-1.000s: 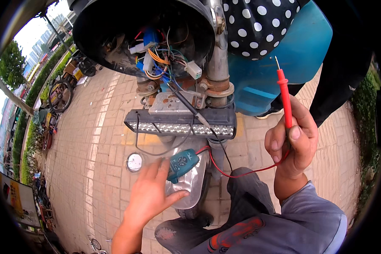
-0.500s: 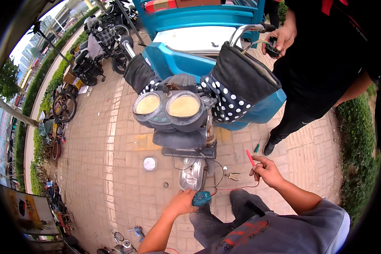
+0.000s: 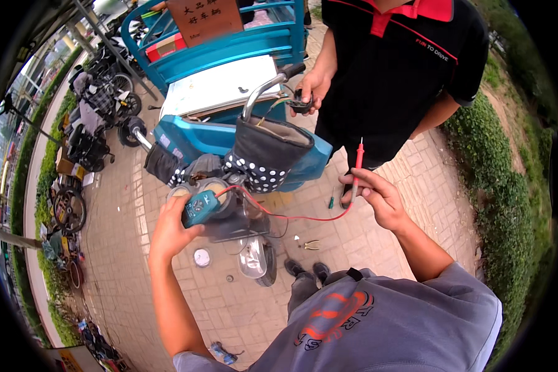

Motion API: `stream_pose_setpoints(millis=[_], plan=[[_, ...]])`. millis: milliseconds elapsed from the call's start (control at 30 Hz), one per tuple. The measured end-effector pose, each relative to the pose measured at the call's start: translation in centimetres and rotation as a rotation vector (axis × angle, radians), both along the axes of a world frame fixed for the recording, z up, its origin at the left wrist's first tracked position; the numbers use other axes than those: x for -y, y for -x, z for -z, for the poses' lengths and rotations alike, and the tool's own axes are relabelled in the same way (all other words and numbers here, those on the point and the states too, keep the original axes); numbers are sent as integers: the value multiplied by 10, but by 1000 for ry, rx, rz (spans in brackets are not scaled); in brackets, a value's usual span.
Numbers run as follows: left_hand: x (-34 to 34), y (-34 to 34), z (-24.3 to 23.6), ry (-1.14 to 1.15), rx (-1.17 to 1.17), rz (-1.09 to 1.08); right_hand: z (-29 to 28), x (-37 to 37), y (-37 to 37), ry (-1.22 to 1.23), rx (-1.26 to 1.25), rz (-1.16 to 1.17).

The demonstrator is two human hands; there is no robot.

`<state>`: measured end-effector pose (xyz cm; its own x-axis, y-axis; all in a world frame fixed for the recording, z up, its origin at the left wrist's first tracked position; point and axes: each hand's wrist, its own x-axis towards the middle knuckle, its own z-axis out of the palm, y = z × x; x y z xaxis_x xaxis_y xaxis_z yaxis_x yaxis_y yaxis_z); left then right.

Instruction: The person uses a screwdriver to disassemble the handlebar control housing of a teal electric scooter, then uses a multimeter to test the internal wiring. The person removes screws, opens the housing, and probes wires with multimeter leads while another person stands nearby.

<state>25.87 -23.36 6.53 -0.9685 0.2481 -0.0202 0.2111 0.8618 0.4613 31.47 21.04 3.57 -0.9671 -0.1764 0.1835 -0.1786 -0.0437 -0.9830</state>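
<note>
My left hand point(image 3: 169, 228) is closed round a small teal multimeter point(image 3: 199, 208), held up over the tricycle's dials. Its red lead point(image 3: 297, 217) loops across to my right hand point(image 3: 381, 201). There my fingers pinch a red test probe point(image 3: 359, 158), its bare metal tip pointing up and touching nothing. Ahead of me is a blue tricycle point(image 3: 192, 146) with polka-dot handlebar covers point(image 3: 260, 167). Beyond its right grip, another person's hand point(image 3: 316, 87) holds a black part point(image 3: 302, 101) with several thin wires leading to the handlebar.
A person in a black and red shirt point(image 3: 409, 68) stands close at the front right. On the paving lie pliers point(image 3: 312, 245), a green-handled screwdriver point(image 3: 331, 202) and a round white disc point(image 3: 202, 258). Parked bikes and wheelchairs point(image 3: 90, 139) line the left, and a hedge point(image 3: 508, 192) the right.
Both my hands have risen. The multimeter has come up from near the ground to in front of the dials, and the probe has moved up, turning more upright. My view has shifted to the right.
</note>
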Motion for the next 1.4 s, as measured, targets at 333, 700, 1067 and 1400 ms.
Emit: stream_pose_setpoints(millis=[333,700,1067,1400], plan=[[8,50,30,171,67,68,-2,-7,58,-433,-739,454],[-265,114,57,-1600,655,-415,10,-32,161,-367,-626,270],[-316,161,95,-1566,336,-504,29,-37,236,-189,-383,-152],[-297,149,93,-1573,313,-456,32,-5,260,-457,-593,-166]])
